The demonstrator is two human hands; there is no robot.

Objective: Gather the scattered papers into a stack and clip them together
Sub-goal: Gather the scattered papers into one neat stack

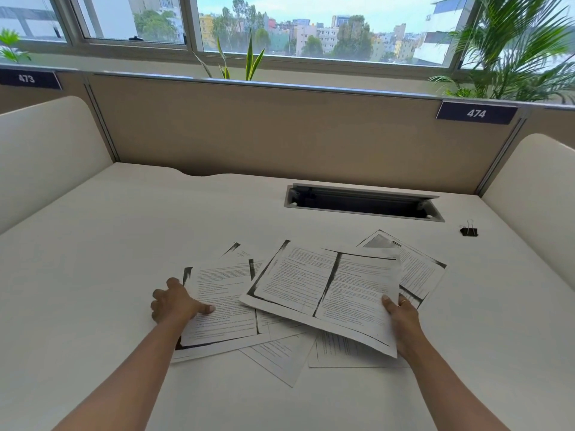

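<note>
Several printed papers (281, 356) strewn over the near middle of the white desk (124, 231), overlapping at odd angles, not yet squared into a stack. Left hand (174, 301) at the left edge of the spread: thumb flat on top of the left sheet (224, 309), fingers curled at that sheet's left border, pinching it. Right hand (401, 315) at the near right corner of a double-page sheet (326, 290): thumb on top, fingers hidden underneath, gripping it, with a ring showing on one finger. Double-page sheet raised off the others and tilted, its left part hanging over the right side of the left sheet. More pages fanned out beneath toward the near side, and another sheet (418, 269) poking out to the far right. Black binder clip (469, 231) alone on the desk to the far right, well apart from the papers and both hands, just near of the right end of the open cable slot (364, 202). Beige partition (264, 129) along the far edge, numbered 474 (476, 113) on the right.
</note>
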